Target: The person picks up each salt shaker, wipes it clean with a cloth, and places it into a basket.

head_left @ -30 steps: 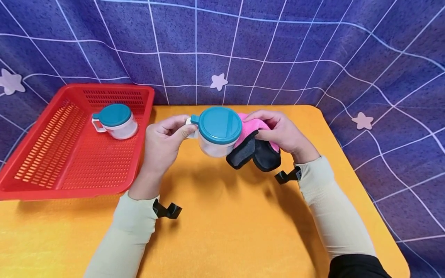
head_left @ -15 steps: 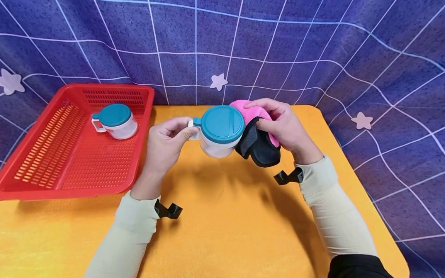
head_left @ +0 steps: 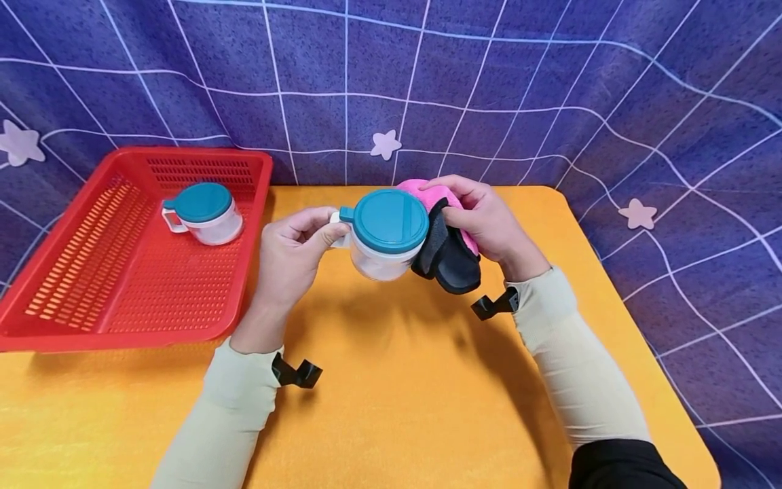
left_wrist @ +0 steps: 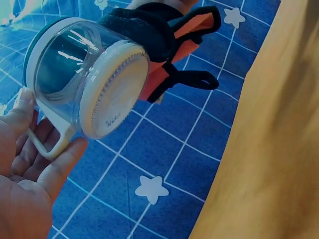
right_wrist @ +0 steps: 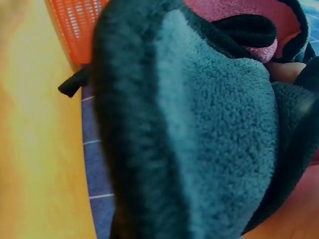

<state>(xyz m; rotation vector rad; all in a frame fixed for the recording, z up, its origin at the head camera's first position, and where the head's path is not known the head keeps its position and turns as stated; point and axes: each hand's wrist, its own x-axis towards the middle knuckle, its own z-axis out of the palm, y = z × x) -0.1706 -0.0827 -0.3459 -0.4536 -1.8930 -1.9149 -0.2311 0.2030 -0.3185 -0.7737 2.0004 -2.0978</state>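
Observation:
My left hand (head_left: 290, 265) pinches the white handle of a clear seasoning jar (head_left: 391, 221) with a teal lid, held above the table. In the left wrist view the jar (left_wrist: 112, 89) is tilted, its ribbed base showing. A pink and black cleaning cloth (head_left: 453, 263) is bunched in my right hand (head_left: 482, 217), lying against the jar's right side. Up close in the right wrist view, the cloth's fuzzy dark face (right_wrist: 224, 124) hides most of my right fingers. A second teal-lidded jar (head_left: 214, 221) stands in the red basket (head_left: 247, 292).
The red basket sits at the left of the yellow table (head_left: 391, 407). A blue gridded curtain (head_left: 464, 75) with pale stars hangs behind and along the right side. Black mounts (head_left: 299, 373) project from both sleeves.
The right hand and cloth first rose slightly, then shifted left along the jar, and the cloth's black flaps folded closer together. The left hand's jar moved slightly right, its handle still gripped.

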